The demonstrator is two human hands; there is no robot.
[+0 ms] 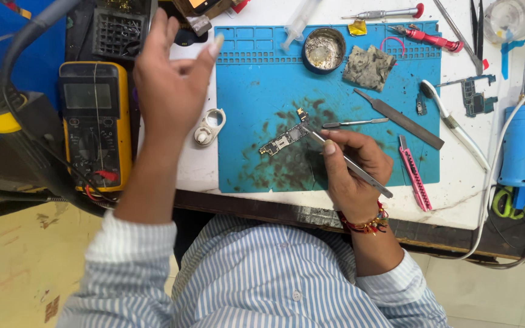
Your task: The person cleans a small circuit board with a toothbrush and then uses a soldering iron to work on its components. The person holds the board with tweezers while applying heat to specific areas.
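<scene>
My right hand (pixel 353 173) grips metal tweezers (pixel 359 169) whose tips pinch the right end of a small circuit board (pixel 283 141) lying on the stained blue work mat (pixel 256 91). My left hand (pixel 171 79) is raised above the table's left part, fingers loosely curled and apart, holding nothing that I can see. It hovers near the yellow multimeter (pixel 95 124) and a small white ring-shaped part (pixel 209 126).
On the mat lie a round metal tin (pixel 324 50), a grey dirty cloth (pixel 368 67), a flat file (pixel 399 118), a thin metal probe (pixel 354 123) and a pink cutter (pixel 414 173). Red screwdrivers (pixel 429 37), a second circuit board (pixel 475 97) and a blue tool (pixel 517 149) sit right.
</scene>
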